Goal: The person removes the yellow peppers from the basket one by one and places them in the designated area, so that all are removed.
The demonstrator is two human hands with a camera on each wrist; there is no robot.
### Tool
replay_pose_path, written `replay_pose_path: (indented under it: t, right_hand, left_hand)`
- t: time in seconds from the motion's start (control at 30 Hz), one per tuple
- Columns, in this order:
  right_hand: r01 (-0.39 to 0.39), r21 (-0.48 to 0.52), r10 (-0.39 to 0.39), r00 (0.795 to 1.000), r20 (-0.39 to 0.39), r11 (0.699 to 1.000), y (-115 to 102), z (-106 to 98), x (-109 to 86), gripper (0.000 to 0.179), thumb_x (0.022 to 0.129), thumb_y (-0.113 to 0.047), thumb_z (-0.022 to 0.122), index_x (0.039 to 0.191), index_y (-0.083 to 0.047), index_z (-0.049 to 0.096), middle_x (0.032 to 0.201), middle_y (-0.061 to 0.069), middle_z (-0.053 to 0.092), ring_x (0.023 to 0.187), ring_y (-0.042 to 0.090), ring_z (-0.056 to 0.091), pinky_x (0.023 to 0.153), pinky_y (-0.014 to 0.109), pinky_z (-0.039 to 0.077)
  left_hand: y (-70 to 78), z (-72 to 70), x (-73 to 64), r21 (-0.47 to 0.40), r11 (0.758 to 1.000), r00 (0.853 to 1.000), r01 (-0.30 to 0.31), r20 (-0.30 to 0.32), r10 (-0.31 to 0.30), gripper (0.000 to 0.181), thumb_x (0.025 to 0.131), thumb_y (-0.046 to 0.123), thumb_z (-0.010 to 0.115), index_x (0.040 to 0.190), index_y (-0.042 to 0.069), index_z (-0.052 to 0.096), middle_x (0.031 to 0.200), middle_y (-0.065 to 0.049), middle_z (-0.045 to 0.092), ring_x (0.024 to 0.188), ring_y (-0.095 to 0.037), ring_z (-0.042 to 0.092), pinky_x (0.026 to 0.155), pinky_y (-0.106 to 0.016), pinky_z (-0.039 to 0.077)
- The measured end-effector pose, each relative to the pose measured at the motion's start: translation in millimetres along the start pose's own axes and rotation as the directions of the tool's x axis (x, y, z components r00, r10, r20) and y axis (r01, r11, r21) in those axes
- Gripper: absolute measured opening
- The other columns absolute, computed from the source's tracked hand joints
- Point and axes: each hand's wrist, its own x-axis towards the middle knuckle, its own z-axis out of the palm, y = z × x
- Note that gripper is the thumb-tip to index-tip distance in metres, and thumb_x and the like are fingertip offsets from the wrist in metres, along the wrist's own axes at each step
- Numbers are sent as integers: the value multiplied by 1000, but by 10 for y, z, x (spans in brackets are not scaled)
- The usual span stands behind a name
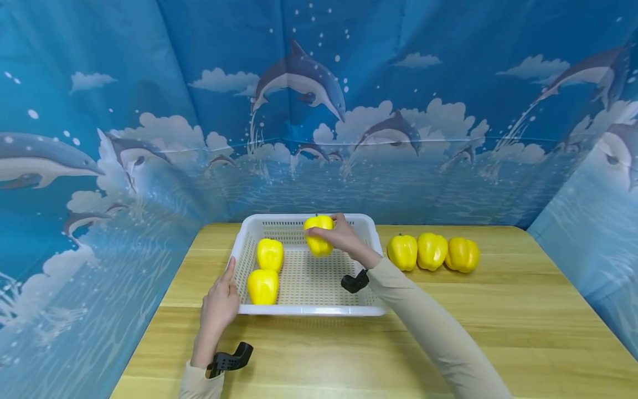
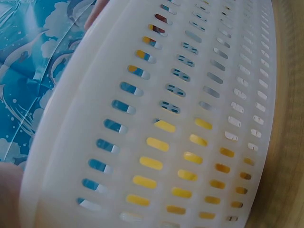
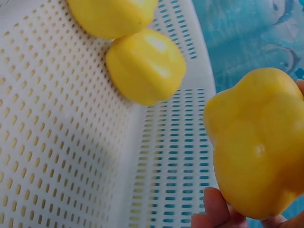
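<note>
Right hand [image 1: 344,237] pinching a yellow pepper [image 3: 259,147] over a white basket [image 1: 309,310].
Its thumb and fingers curl round the pepper; two peppers [image 1: 262,287] sit in the basket to that hand's left, three loose peppers [image 1: 432,251] on the table [image 1: 448,332] to its right. The left hand [image 1: 219,302], forefinger fairly straight, touches the basket's left side.
</note>
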Motion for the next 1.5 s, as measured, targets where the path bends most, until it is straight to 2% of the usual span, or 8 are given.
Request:
replay_pose_path:
  t: [0.27,0.47,0.73,0.97,1.1,1.5]
  right_hand:
    - [2,56,-2,1000,0,998,-24,-102,-148,88,77,-48,73,137,-8,23,117,18,47,95,27,56,82,44,47]
    - [21,56,-20,999,-30,998,-10,-191,-291,92,76,-50,74,139,-8,23,119,17,46,98,28,55,77,38,49]
    - [72,27,-70,993,-90,997,56,-341,-511,86,79,-45,74,138,-6,24,123,19,42,101,31,53,79,40,49]
    - [49,42,-44,991,-124,998,114,-538,-704,89,80,-48,71,142,-9,21,130,19,35,108,34,48,85,45,45]
    - [65,51,-56,986,-158,997,165,-644,-811,88,83,-45,70,143,-6,20,133,21,32,111,35,46,87,47,44]
    - [24,121,8,966,-257,992,435,-876,-1063,87,87,-40,67,146,-5,13,134,21,32,111,30,46,80,32,47]
  left_hand:
    - [9,6,0,1,1000,1000,3,-3,-3,55,100,10,36,152,14,21,133,-27,46,83,-33,58,54,-33,40]
    - [13,2,0,-1,1000,1000,7,-5,-7,55,100,10,36,152,14,21,133,-27,46,80,-32,57,53,-32,39]
    - [29,-1,-2,-4,1000,1000,9,-7,-9,54,100,10,36,152,15,22,132,-28,47,76,-29,56,52,-32,37]
    - [38,-1,-9,-9,1000,1000,14,-7,-14,55,100,10,36,152,15,21,132,-27,47,77,-30,57,52,-32,38]
    - [36,2,-9,-12,1000,1000,11,-9,-11,55,100,10,36,152,16,21,133,-27,46,78,-31,58,52,-32,38]
    - [26,6,-15,-3,1000,1000,6,-6,-6,54,100,10,36,152,15,21,136,-28,43,84,-34,57,53,-34,39]
